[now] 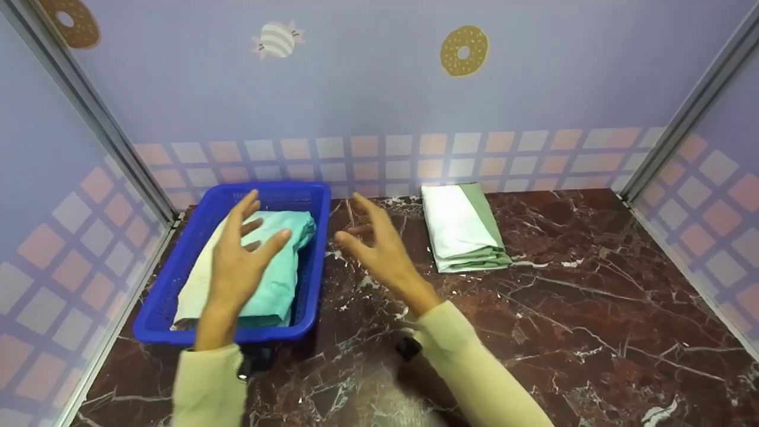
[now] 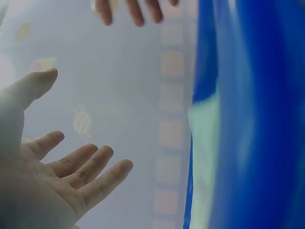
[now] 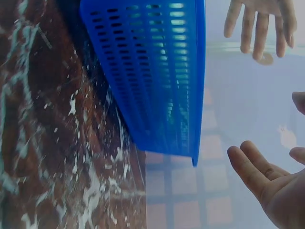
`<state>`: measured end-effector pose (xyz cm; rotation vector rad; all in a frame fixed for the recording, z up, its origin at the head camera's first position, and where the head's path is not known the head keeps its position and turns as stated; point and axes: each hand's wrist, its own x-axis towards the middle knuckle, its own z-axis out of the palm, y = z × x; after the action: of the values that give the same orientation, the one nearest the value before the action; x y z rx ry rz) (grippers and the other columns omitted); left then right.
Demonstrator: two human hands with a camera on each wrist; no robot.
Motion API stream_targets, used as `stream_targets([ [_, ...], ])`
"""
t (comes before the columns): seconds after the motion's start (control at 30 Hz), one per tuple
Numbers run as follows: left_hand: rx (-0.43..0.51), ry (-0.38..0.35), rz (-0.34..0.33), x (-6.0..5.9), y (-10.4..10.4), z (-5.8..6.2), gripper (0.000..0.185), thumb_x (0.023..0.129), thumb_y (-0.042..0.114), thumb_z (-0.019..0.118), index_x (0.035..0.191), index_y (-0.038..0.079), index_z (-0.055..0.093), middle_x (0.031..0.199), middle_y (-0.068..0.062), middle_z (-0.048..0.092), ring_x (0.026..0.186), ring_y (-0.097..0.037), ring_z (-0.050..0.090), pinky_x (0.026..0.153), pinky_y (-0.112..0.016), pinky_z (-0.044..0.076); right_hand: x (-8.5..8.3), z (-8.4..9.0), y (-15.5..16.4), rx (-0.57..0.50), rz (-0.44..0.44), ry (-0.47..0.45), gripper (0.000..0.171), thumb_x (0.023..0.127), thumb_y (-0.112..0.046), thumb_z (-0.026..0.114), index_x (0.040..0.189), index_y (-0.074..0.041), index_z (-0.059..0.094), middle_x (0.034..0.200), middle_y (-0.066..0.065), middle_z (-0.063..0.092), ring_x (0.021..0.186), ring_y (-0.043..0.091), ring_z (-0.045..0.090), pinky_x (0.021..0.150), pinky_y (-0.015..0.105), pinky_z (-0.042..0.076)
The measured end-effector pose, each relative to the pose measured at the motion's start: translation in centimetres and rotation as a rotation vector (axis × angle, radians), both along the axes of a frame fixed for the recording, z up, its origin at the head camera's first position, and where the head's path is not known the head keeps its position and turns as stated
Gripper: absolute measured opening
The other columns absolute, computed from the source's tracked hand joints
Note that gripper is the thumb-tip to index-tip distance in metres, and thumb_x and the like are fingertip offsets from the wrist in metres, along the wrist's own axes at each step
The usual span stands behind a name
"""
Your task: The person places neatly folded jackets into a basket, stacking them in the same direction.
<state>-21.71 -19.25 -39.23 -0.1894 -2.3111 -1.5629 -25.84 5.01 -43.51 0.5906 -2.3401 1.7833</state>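
A folded cloth, cream on one side and turquoise on the other (image 1: 276, 279), lies in a blue plastic basket (image 1: 323, 255) at the left. My left hand (image 1: 234, 267) hovers over that cloth, fingers spread and holding nothing. To the right of the basket my right hand (image 1: 382, 249) is raised above the table, its fingers apart and grasping nothing. In the left wrist view the left hand (image 2: 62, 181) has its palm and fingers stretched out. The right wrist view shows the right hand (image 3: 271, 186) beside the basket's perforated wall (image 3: 152, 76), not touching it.
A folded white and green cloth (image 1: 459, 228) lies on the dark red marbled tabletop (image 1: 569, 308), near the back wall. Patterned panels (image 1: 379, 89) enclose the table at the back and both sides.
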Motion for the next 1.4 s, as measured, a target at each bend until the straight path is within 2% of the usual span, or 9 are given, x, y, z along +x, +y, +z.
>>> stream_targets([
  [0.17, 0.099, 0.007, -0.035, 0.3, 2.8, -0.4, 0.081, 0.096, 0.028, 0.082, 0.164, 0.015, 0.040, 0.161, -0.010, 0.047, 0.139, -0.031, 0.049, 0.112, -0.055, 0.043, 0.5, -0.6, 2.5, -0.059, -0.058, 0.015, 0.081, 0.100, -0.043, 0.073, 0.167, -0.023, 0.033, 0.163, 0.011, 0.042, 0.122, 0.024, 0.064, 0.095, 0.045, 0.058],
  [0.4, 0.215, -0.018, -0.093, 0.5, 6.5, -0.9, 0.084, 0.093, 0.033, 0.084, 0.164, 0.018, 0.042, 0.160, -0.008, 0.047, 0.138, -0.029, 0.050, 0.111, -0.049, 0.046, 1.1, -2.0, 4.9, -0.173, -0.093, 0.039, 0.078, 0.100, -0.025, 0.076, 0.165, -0.012, 0.035, 0.160, 0.017, 0.042, 0.117, 0.030, 0.066, 0.088, 0.045, 0.061],
  [0.7, 0.285, -0.021, -0.126, 1.2, 9.1, -1.3, 0.081, 0.093, 0.026, 0.084, 0.162, 0.020, 0.044, 0.156, -0.006, 0.050, 0.137, -0.030, 0.051, 0.110, -0.051, 0.047, 1.1, -2.6, 6.4, -0.211, -0.135, -0.004, 0.076, 0.100, -0.021, 0.076, 0.164, -0.010, 0.037, 0.160, 0.017, 0.043, 0.116, 0.031, 0.065, 0.088, 0.044, 0.061],
  [0.77, 0.286, -0.029, -0.139, 1.3, 9.7, -1.5, 0.080, 0.092, 0.027, 0.084, 0.162, 0.020, 0.044, 0.156, -0.007, 0.051, 0.135, -0.029, 0.053, 0.109, -0.051, 0.048, 1.0, -2.7, 6.7, -0.222, -0.131, -0.014, 0.074, 0.101, -0.020, 0.075, 0.164, -0.010, 0.037, 0.159, 0.018, 0.043, 0.116, 0.032, 0.065, 0.086, 0.044, 0.062],
  [0.9, 0.228, -0.015, -0.167, 1.2, 10.9, -2.1, 0.079, 0.092, 0.029, 0.084, 0.161, 0.017, 0.046, 0.156, -0.011, 0.053, 0.133, -0.030, 0.056, 0.106, -0.050, 0.052, 0.8, -2.8, 7.0, -0.258, -0.133, -0.024, 0.071, 0.101, -0.015, 0.073, 0.163, -0.008, 0.039, 0.158, 0.018, 0.044, 0.114, 0.033, 0.066, 0.078, 0.047, 0.064],
  [1.17, 0.161, -0.013, -0.207, 0.4, 13.5, -3.6, 0.075, 0.093, 0.031, 0.082, 0.159, 0.015, 0.050, 0.154, -0.015, 0.054, 0.133, -0.036, 0.057, 0.104, -0.055, 0.052, 0.9, -2.8, 7.8, -0.241, -0.180, -0.014, 0.065, 0.102, -0.013, 0.072, 0.160, -0.005, 0.043, 0.157, 0.020, 0.045, 0.113, 0.032, 0.067, 0.081, 0.049, 0.064],
  [1.4, 0.148, -0.007, -0.215, -0.3, 14.6, -4.5, 0.073, 0.093, 0.030, 0.082, 0.158, 0.015, 0.051, 0.151, -0.013, 0.056, 0.132, -0.036, 0.057, 0.103, -0.053, 0.053, 0.4, -2.5, 8.8, -0.187, -0.237, 0.022, 0.064, 0.101, -0.014, 0.073, 0.157, -0.003, 0.046, 0.156, 0.021, 0.048, 0.113, 0.033, 0.068, 0.083, 0.038, 0.061],
])
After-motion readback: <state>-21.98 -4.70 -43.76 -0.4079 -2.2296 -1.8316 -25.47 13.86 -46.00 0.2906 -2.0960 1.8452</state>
